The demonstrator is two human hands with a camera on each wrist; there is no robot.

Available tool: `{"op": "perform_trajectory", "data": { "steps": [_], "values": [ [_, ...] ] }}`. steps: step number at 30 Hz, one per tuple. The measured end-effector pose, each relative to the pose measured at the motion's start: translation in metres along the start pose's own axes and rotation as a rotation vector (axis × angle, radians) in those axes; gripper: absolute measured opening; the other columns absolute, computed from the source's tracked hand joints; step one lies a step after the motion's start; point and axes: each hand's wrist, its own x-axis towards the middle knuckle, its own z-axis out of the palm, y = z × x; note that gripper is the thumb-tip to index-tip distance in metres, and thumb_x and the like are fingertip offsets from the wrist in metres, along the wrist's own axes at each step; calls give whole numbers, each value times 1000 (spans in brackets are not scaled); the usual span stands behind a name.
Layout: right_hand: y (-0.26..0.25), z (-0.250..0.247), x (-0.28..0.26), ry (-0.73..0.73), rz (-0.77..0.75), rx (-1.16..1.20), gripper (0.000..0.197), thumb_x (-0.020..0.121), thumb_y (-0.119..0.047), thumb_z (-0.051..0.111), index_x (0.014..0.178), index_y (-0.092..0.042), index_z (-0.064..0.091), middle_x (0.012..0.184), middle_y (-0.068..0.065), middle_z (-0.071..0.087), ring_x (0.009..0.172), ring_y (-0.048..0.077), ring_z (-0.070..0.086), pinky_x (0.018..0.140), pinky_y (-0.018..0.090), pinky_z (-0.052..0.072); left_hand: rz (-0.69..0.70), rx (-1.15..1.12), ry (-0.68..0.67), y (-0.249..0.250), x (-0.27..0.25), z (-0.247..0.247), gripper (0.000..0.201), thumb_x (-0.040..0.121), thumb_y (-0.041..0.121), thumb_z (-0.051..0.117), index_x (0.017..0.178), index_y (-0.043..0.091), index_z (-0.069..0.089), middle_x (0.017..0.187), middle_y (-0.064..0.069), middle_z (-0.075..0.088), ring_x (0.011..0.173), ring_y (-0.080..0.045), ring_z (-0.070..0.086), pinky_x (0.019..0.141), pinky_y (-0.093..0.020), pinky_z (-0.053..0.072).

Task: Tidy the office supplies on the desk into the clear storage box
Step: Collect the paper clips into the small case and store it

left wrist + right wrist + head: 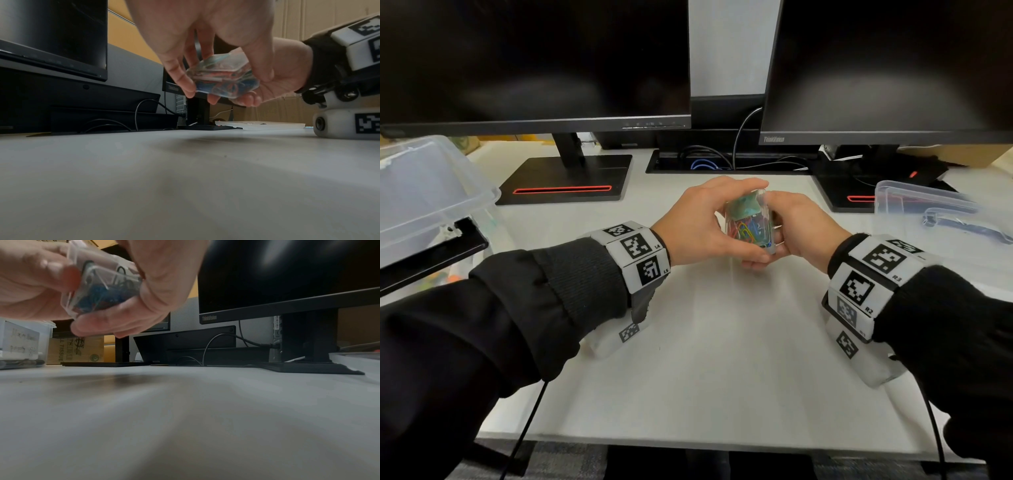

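Observation:
A small clear case of coloured paper clips hangs a little above the white desk, held between both hands. My left hand grips its left side, fingers curled over the top and thumb underneath. Against its right side my right hand grips it with curled fingers. In the left wrist view the case sits between my left fingers and thumb. The right wrist view shows the case resting on my right fingers. The clear storage box stands at the far left.
The box's clear lid lies at the right, by the right monitor's stand. Two dark monitors stand at the back with a cable slot between them. A black tray sits by the storage box.

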Motion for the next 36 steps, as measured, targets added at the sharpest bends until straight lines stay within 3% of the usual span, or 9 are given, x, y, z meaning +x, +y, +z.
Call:
{"op": "perform_trajectory", "data": {
  "steps": [2, 7, 12, 14, 18, 24, 28, 31, 36],
  "values": [
    [-1, -1, -1, -30, 0, 14, 33, 97, -28, 27, 89, -17, 57, 88, 15, 64, 65, 29, 65, 56, 40, 58, -4, -3, -15, -2, 0, 1, 83, 56, 33, 86, 130, 28, 50, 110, 9, 49, 91, 9, 47, 69, 5, 34],
    [1, -1, 0, -115, -24, -62, 24, 97, -15, 39, 117, -12, 50, 96, 10, 63, 68, 18, 65, 54, 31, 57, 6, 14, -47, -6, 1, 3, 85, 53, 32, 88, 130, 29, 50, 113, 2, 43, 98, 6, 42, 69, 6, 32],
    [4, 0, -1, -116, -57, -114, 37, 97, -14, 43, 133, -15, 38, 103, 5, 60, 80, 15, 64, 62, 28, 58, 1, 53, -38, -10, 2, 3, 86, 53, 33, 88, 130, 33, 49, 113, 2, 47, 103, -4, 45, 84, 1, 35],
    [5, 1, -2, -108, -81, -135, 40, 97, -14, 43, 136, -15, 35, 98, 3, 60, 76, 12, 64, 59, 24, 58, 4, 65, -24, -10, 2, 5, 86, 53, 32, 88, 130, 32, 50, 114, 0, 49, 104, -6, 46, 87, -1, 34],
    [4, 0, -1, -91, -79, -82, 42, 96, -12, 44, 137, -17, 34, 95, 8, 63, 75, 18, 65, 62, 31, 58, 10, 75, -6, -9, 2, 5, 78, 58, 31, 85, 128, 34, 50, 115, -2, 54, 106, -7, 48, 83, 1, 33],
    [2, -1, 2, -187, -10, 42, 52, 83, -2, 40, 134, -12, 38, 120, 18, 56, 83, 26, 63, 60, 31, 58, 26, 90, 1, -10, 3, 4, 76, 58, 35, 82, 127, 29, 51, 121, 3, 55, 109, -3, 46, 85, 5, 29],
    [3, -1, 0, -173, -37, -27, 48, 92, 1, 46, 137, -12, 34, 122, 16, 55, 93, 26, 62, 66, 33, 57, 28, 66, -23, -9, 2, 3, 82, 55, 28, 87, 129, 30, 51, 119, 2, 51, 110, -6, 45, 92, -6, 35],
    [4, -1, -2, -150, -61, -74, 52, 90, 2, 51, 137, -12, 34, 119, 16, 56, 93, 25, 62, 73, 37, 57, 21, 67, -23, -9, 2, 3, 84, 54, 25, 88, 129, 30, 51, 116, 2, 49, 107, -7, 45, 90, -5, 34],
    [3, -1, -4, -140, -107, -69, 54, 90, 6, 48, 138, -13, 31, 93, 10, 61, 76, 19, 64, 62, 30, 58, 15, 58, -20, -8, 3, 3, 88, 52, 26, 89, 130, 31, 49, 120, -1, 52, 110, -10, 44, 91, -6, 33]
  ]
}}
